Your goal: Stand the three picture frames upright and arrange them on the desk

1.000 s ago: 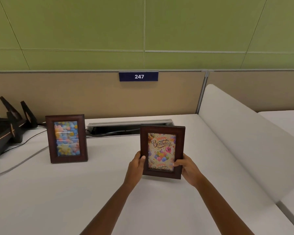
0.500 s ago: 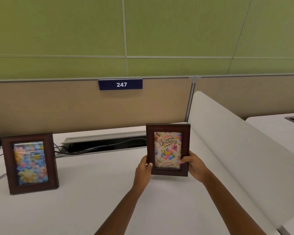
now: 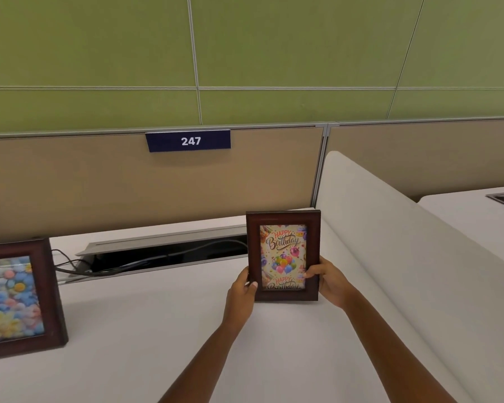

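My left hand [image 3: 243, 289] and right hand [image 3: 328, 282] grip the dark wooden birthday-card picture frame [image 3: 283, 255] by its lower sides, upright at the white table's [image 3: 146, 330] 1 o'clock. I should seat its base flat before releasing. Card reads "Happy Birthday"; the navy wall plate [image 3: 188, 140] reads "247".

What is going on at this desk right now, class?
A person is holding a dark wooden birthday frame upright with both hands, the left hand on its left edge and the right hand on its right edge, close to the white divider. Its bottom edge looks at or just above the white desk. A second frame, the flower frame, already stands upright at the far left. No third frame is in view.
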Demonstrator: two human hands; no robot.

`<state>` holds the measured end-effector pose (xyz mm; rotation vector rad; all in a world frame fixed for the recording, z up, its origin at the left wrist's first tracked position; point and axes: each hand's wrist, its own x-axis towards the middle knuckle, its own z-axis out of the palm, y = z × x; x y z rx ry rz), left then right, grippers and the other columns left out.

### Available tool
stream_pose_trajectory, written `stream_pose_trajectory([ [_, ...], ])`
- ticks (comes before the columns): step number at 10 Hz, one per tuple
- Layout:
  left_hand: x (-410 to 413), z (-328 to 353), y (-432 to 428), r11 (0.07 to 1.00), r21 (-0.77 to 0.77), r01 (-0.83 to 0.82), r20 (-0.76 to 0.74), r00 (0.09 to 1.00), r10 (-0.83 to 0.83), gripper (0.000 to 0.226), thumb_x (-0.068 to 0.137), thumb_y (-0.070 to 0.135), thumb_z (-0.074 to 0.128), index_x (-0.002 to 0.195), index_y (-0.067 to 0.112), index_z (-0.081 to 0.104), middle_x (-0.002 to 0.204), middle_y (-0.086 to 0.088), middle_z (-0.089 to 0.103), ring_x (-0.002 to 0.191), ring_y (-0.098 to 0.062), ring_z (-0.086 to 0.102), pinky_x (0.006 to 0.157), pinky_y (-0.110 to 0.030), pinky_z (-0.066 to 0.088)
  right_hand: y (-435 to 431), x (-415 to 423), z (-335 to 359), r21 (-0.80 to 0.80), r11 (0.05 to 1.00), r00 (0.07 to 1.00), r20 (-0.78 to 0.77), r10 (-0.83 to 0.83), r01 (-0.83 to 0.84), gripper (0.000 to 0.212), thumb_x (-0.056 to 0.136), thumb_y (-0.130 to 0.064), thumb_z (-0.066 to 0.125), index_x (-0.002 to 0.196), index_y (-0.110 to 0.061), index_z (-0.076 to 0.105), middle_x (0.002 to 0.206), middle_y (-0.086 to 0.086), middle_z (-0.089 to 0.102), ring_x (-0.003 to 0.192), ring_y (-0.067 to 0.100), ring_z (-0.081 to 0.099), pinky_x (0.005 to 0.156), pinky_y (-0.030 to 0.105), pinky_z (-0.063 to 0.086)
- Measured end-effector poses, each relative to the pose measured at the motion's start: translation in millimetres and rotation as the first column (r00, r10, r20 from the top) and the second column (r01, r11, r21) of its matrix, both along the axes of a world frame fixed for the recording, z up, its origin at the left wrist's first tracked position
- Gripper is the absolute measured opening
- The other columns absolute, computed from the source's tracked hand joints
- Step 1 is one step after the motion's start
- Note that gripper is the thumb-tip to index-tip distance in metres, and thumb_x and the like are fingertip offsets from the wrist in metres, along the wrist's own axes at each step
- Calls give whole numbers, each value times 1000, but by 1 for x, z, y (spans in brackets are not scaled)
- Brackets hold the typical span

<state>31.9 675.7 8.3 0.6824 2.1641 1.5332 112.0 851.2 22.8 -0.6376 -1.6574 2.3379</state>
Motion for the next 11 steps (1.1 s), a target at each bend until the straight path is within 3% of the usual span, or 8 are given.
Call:
stream_pose_trajectory([
  [3, 1, -5, 14, 1000, -19, -7, -30, 1000, 6, 43, 96, 12, 38, 138, 10, 33, 138, -11, 48, 127, -28, 47, 104, -44, 43, 20, -4, -3, -29, 999, 999, 50, -18, 19, 46, 75, 15, 43, 113, -10, 49, 110, 12, 61, 105, 32, 57, 90, 45, 48],
  [5, 0, -12, 19, 999, -40, -31, -60, 998, 28, 41, 96, 10, 38, 137, 11, 36, 135, -10, 52, 123, -26, 51, 99, -41, 46, 28, -4, -7, -45, 999, 999, 47, 3, -1, 43, 75, 15, 44, 107, -12, 52, 105, 10, 63, 99, 27, 59, 70, 33, 60],
  [6, 0, -17, 19, 997, -62, -36, -81, 996, 31, 40, 96, 12, 38, 136, 9, 37, 135, -11, 52, 122, -26, 52, 100, -40, 45, 29, -4, -8, -28, 1000, 999, 43, 12, -10, 43, 75, 17, 44, 105, -13, 53, 105, 9, 64, 98, 26, 60, 69, 31, 60],
  [8, 12, -30, 8, 995, -103, 3, -116, 993, -15, 50, 94, 11, 43, 141, 7, 26, 147, -10, 37, 135, -25, 37, 110, -35, 34, 21, 5, -20, 159, 987, 993, 121, -13, -6, 58, 72, 17, 53, 122, -11, 43, 123, 14, 57, 110, 28, 56, 88, 38, 51],
  [9, 18, -38, -7, 985, -166, -47, -208, 978, 12, 51, 95, 15, 41, 142, 11, 22, 152, -6, 27, 140, -20, 28, 113, -28, 25, 15, 17, -30, 279, 960, 986, 154, -59, 14, 72, 69, 16, 57, 131, -13, 34, 130, 15, 52, 113, 28, 54, 94, 41, 49],
  [11, 27, -53, -46, 906, -414, -87, -454, 883, -122, 49, 98, 30, 27, 144, 20, 13, 156, 1, 15, 144, -11, 13, 115, -22, 17, -3, 43, -35, 322, 925, 946, 180, -269, 201, 90, 69, 9, 63, 142, -14, 15, 149, 16, 26, 134, 31, 34, 99, 39, 36],
])
